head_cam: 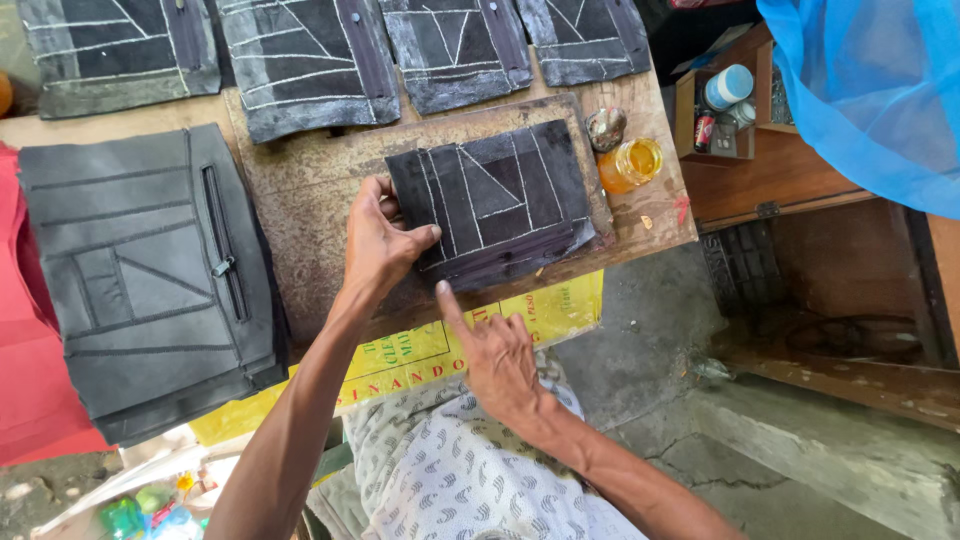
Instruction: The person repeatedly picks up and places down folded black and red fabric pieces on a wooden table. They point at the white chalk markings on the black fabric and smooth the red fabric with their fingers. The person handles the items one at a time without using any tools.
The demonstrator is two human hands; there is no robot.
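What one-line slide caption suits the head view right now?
Left hand presses a dark stitched leather panel on a worn wooden board; right hand points at its lower edge.

Bare forearms, no sleeves, grey-and-white patterned cloth over lap

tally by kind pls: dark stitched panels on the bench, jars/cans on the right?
Single dark stitched panels: 5, four along the top, one under the left hand and right hand
Stack of panels: 1
Amber jar: 1
Containers in wooden box: at least 2
Total: 9
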